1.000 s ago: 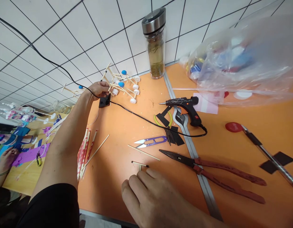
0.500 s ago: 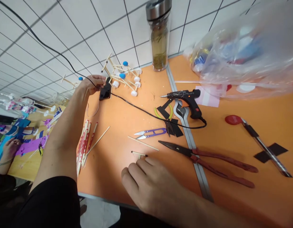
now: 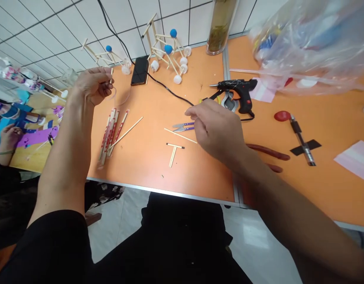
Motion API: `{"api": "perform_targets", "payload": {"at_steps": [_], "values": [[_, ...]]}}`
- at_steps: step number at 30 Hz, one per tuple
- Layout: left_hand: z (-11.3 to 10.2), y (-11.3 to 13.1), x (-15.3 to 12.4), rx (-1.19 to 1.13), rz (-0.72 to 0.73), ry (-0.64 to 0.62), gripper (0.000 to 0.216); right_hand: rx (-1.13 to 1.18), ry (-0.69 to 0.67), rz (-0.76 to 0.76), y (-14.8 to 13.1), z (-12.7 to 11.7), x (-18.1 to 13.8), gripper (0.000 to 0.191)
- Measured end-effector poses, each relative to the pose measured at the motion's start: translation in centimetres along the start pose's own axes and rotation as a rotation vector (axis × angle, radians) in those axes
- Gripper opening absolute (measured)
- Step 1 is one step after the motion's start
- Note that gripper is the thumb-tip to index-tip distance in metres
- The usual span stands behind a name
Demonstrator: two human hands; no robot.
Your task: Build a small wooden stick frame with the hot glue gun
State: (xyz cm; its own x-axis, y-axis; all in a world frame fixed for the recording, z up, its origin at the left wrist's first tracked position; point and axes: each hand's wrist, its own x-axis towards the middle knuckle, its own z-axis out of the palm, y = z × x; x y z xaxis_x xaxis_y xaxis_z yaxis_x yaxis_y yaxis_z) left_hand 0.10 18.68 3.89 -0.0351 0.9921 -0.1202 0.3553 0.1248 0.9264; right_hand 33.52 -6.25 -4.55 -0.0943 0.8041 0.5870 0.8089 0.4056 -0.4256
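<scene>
My left hand (image 3: 96,85) is raised above the table's left side, pinching a short wooden stick (image 3: 112,75) between thumb and fingers. Over the purple-handled thread snips (image 3: 183,127) hovers my right hand (image 3: 219,128); its fingers point left, partly hidden, and I cannot make out anything in them. Just beyond it lies a black glue gun (image 3: 238,88). Short sticks (image 3: 172,154) form a T near the front edge, with a longer stick (image 3: 180,135) behind them. A bundle of red-and-white wrapped sticks (image 3: 111,134) lies below my left hand.
Stick models with blue balls (image 3: 168,49) and white wheels stand by the tiled wall, beside a black phone (image 3: 140,71). A cable runs across the table. Pliers with red handles (image 3: 267,152), a pen (image 3: 301,140), a plastic bag (image 3: 312,51) and a tea bottle (image 3: 220,31) lie or stand right.
My left hand has moved away from the phone, now showing a short stick. My right hand has left the T-shaped sticks and moved up and right over the snips. The view has shifted.
</scene>
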Motion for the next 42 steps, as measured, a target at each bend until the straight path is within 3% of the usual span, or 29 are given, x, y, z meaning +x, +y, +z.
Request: {"api": "perform_targets", "payload": {"at_steps": [3,6,10,13,18,23,27,31,36,42], "values": [[2.7,0.2,-5.4,-0.140,0.100,-0.131,0.017,0.104,0.050,-0.022,0.6,0.8,0.0,0.040],[7.2,-0.7,-10.1,-0.241,0.156,-0.250,0.030,0.252,0.071,-0.003,0.4,1.2,0.0,0.034],[12.9,-2.9,-14.2,-0.336,0.210,-0.492,0.055,0.476,0.002,0.240,-0.3,1.4,0.1,0.022],[14.9,-4.3,-15.5,-0.390,0.192,-0.696,0.066,0.719,-0.086,0.366,-0.5,1.7,0.2,0.031],[14.7,-5.5,-15.9,-0.432,0.168,-0.773,0.070,0.972,-0.125,0.494,-0.4,2.3,0.4,0.034],[14.3,-6.4,-16.4,-0.393,0.126,-0.784,0.070,0.971,-0.186,0.526,-0.5,2.1,0.4,0.036],[14.5,-6.4,-17.0,-0.256,0.158,-0.750,0.057,0.905,-0.125,0.528,-0.7,1.7,0.3,0.034],[14.5,-6.0,-17.6,-0.105,0.249,-0.730,0.058,0.930,-0.102,0.570,-0.6,1.3,0.5,0.040],[14.5,-6.0,-18.0,-0.063,0.334,-0.672,0.057,1.007,-0.138,0.611,-0.2,1.3,0.5,0.055],[15.3,-5.9,-18.3,-0.102,0.400,-0.559,0.066,1.069,-0.072,0.662,-0.2,2.0,0.4,0.055]]}}
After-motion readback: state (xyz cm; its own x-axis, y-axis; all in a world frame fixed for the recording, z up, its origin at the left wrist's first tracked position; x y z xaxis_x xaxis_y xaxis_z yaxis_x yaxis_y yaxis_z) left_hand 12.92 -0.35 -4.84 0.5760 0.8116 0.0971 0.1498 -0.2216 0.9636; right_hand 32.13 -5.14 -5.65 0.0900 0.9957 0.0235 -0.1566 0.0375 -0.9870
